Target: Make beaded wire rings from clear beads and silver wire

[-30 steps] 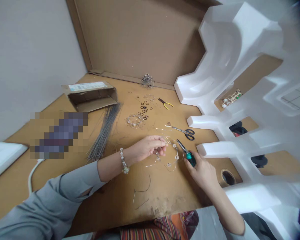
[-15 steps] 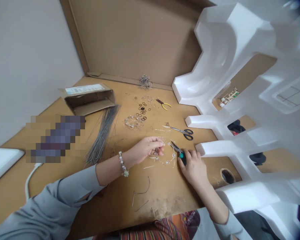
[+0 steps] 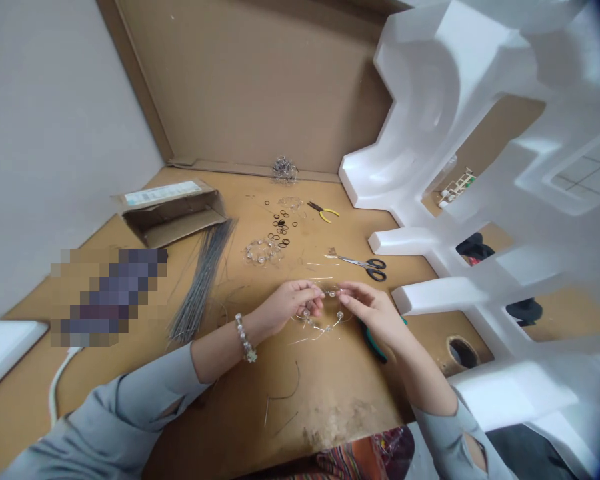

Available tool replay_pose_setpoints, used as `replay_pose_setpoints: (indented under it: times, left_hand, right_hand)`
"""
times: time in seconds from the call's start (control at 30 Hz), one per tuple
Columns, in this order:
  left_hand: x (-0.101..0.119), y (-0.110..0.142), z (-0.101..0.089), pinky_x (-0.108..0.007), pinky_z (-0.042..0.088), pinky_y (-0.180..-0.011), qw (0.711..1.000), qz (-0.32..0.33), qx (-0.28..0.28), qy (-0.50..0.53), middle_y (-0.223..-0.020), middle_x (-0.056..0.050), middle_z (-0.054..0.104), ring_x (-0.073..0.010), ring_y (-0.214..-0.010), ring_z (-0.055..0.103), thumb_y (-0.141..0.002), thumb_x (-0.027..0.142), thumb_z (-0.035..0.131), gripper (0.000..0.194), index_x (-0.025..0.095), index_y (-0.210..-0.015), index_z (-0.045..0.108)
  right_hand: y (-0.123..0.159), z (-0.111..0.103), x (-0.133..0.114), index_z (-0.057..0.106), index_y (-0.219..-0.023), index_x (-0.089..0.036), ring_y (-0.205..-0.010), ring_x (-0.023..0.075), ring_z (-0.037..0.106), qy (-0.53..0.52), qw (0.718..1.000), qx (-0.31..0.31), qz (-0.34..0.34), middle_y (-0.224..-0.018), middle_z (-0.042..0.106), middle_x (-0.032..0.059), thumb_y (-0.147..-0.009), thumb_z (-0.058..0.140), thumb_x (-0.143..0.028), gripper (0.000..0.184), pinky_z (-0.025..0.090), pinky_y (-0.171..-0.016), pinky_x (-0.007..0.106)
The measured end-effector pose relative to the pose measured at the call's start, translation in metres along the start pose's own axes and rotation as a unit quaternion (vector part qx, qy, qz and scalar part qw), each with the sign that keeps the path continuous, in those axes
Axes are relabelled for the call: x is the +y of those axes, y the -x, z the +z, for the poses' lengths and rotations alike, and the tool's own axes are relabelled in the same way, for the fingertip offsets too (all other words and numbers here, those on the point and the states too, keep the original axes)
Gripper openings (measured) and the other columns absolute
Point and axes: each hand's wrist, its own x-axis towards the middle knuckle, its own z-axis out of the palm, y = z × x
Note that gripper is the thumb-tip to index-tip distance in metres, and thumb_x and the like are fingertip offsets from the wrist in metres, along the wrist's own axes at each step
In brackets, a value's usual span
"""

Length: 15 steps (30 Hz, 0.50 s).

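Note:
My left hand is closed in a pinch on a thin wire loop strung with clear beads, held just above the brown cardboard work surface. My right hand pinches the same beaded wire from the right side. Green-handled pliers lie on the cardboard under my right wrist, mostly hidden. A beaded bracelet sits on my left wrist.
Black-handled scissors, yellow-handled pliers, several small black rings, another beaded wire piece, a bundle of grey wires, a small cardboard box. White foam packing stands at the right. Cut wire scraps lie near me.
My right hand has put the green-handled pliers down on the cardboard and moved left to pinch the beaded wire. My left hand has stayed on the wire.

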Motion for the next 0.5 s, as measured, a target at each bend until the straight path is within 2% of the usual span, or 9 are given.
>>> replay_pose_setpoints:
  times: [0.07,0.13,0.23,0.37,0.5]
  left_hand:
    - [0.001,-0.002,-0.002,-0.021,0.042,-0.058,1.000,-0.004,0.008,-0.011,-0.077,-0.005,0.063,-0.0102,-0.064,0.058,-0.076,0.035,0.061,0.024,0.011,-0.079,0.060]
    - [0.001,-0.005,-0.005,-0.023,0.045,-0.065,0.999,0.010,0.030,-0.025,-0.082,-0.006,0.065,-0.0120,-0.072,0.060,-0.077,0.035,0.059,0.024,0.012,-0.082,0.062]
    - [-0.003,-0.011,-0.011,-0.025,0.047,-0.071,0.994,0.052,0.071,-0.070,-0.079,-0.004,0.064,-0.0121,-0.073,0.059,-0.078,0.034,0.059,0.021,0.013,-0.080,0.062]
    - [-0.012,-0.018,-0.018,-0.024,0.046,-0.062,0.985,0.086,0.074,-0.131,-0.069,0.000,0.058,-0.0107,-0.063,0.054,-0.081,0.038,0.054,0.025,0.014,-0.078,0.061]
    - [-0.015,-0.021,-0.018,-0.025,0.044,-0.068,0.966,0.161,0.080,-0.187,-0.082,-0.003,0.060,-0.0128,-0.075,0.055,-0.081,0.034,0.056,0.021,0.015,-0.086,0.062]
  right_hand:
    - [-0.013,0.005,-0.004,0.067,-0.092,-0.018,-0.076,0.0157,0.063,-0.055,0.996,-0.055,0.038,-0.085,0.070,0.0052,-0.071,0.066,-0.045,0.034,0.048,-0.074,0.031]
    - [-0.025,0.010,-0.001,0.068,-0.083,-0.016,-0.064,0.0121,0.060,-0.087,0.992,-0.071,0.060,-0.075,0.068,0.0033,-0.070,0.065,-0.046,0.032,0.047,-0.066,0.028]
    - [-0.034,0.013,0.008,0.068,-0.079,-0.015,-0.058,0.0102,0.059,-0.102,0.990,-0.077,0.065,-0.068,0.067,0.0017,-0.069,0.068,-0.045,0.031,0.045,-0.062,0.026]
    - [-0.035,0.015,0.020,0.066,-0.081,-0.016,-0.054,0.0096,0.058,-0.110,0.991,-0.043,0.067,-0.068,0.067,0.0015,-0.069,0.068,-0.045,0.031,0.042,-0.054,0.023]
    - [-0.032,0.018,0.023,0.065,-0.082,-0.016,-0.055,0.0098,0.060,-0.110,0.991,-0.044,0.066,-0.070,0.067,0.0021,-0.073,0.065,-0.043,0.029,0.044,-0.056,0.023]
